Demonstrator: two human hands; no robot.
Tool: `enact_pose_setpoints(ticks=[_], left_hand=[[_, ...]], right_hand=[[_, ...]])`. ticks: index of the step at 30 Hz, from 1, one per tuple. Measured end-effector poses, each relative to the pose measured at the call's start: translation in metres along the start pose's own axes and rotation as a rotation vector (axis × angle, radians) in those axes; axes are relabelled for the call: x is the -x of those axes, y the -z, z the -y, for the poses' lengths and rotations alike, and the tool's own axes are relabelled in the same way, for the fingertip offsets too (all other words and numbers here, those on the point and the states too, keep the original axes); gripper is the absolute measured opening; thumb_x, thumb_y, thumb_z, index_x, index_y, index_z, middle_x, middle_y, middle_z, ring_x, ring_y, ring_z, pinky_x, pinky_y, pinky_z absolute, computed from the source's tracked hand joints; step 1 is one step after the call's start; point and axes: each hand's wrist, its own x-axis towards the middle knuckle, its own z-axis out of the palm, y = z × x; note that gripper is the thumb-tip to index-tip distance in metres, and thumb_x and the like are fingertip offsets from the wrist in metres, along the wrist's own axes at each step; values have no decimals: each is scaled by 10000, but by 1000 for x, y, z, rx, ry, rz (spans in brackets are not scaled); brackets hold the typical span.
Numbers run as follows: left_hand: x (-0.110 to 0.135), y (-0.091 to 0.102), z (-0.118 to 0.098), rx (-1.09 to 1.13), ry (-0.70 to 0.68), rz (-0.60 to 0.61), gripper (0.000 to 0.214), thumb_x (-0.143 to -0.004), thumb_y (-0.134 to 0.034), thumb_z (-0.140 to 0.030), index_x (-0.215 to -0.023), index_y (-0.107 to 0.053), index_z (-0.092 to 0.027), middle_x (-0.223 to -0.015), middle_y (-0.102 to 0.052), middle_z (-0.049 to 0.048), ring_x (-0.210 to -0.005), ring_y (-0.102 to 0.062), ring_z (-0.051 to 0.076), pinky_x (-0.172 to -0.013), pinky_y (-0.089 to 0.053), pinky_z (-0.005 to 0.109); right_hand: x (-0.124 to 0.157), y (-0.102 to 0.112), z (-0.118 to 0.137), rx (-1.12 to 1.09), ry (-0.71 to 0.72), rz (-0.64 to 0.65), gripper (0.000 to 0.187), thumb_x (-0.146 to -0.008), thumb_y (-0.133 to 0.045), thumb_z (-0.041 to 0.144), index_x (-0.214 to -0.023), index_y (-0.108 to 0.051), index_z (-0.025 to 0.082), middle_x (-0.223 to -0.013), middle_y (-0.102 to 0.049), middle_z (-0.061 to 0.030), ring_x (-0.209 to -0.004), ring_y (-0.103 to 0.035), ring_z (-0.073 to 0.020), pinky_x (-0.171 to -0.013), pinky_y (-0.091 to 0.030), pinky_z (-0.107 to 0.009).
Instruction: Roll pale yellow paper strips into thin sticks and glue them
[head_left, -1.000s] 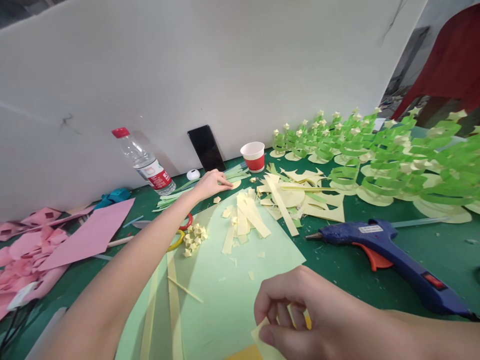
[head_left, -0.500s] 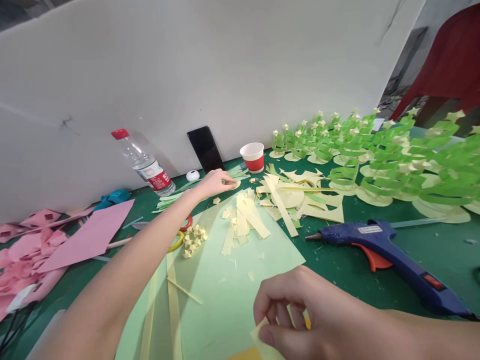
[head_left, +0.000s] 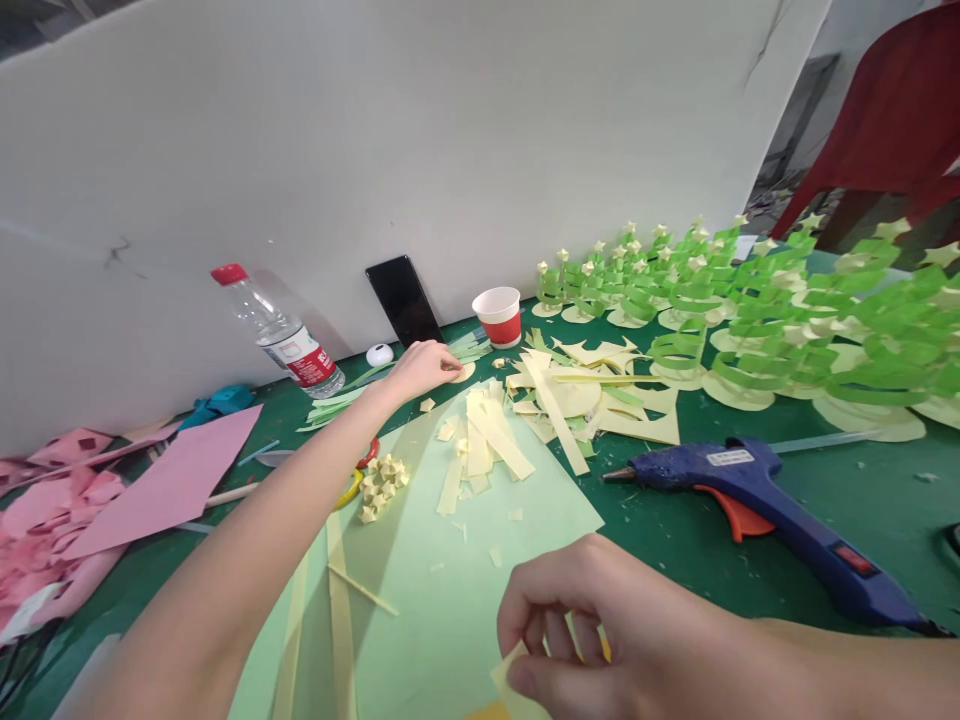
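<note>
My left hand (head_left: 421,366) is stretched far across the green table, fingers pinched on a small pale yellow paper disc (head_left: 463,372) beside a bunch of green paper strips (head_left: 469,347). My right hand (head_left: 600,630) is close to the camera, thumb and fingers closed on a pale yellow piece of paper (head_left: 514,678) over a light green sheet (head_left: 465,580). A heap of yellow strips (head_left: 484,445) and several small folded yellow stars (head_left: 381,477) lie on that sheet.
A blue glue gun (head_left: 757,495) lies at the right. Rows of green paper trees (head_left: 757,310) fill the back right. A water bottle (head_left: 274,325), black phone (head_left: 403,298) and red-and-white cup (head_left: 499,315) stand by the white wall. Pink paper (head_left: 161,485) covers the left.
My left hand's fingers closed from flat reaching into a pinch on the yellow disc. The view shifted slightly; my right hand kept its hold.
</note>
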Motion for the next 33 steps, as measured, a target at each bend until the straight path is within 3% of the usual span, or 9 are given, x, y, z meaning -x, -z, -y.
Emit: enact_pose_setpoints(ticks=[8,33], left_hand=[[2,1,1,8,40,24,305,-900,-564,-315,-1157,-564,-150,-1169,-587,79,-986,-606,242,-820,-529,421],[3,9,1,115,-111,126,297,-897,-568,-305,-1155,-570,-157,-1190,-581,82,-985,-604,236,-810,-532,408]], right_hand=[[-6,4,-2,-2,-5,10,73,-701,-601,121,-681,-544,163,-552,-376,65,-489,-347,-44,-464,-291,-144],[-1,6,3,28,16,16,74,-714,-594,154,-685,-527,165,-569,-385,57,-511,-358,-50,-473,-291,-145]])
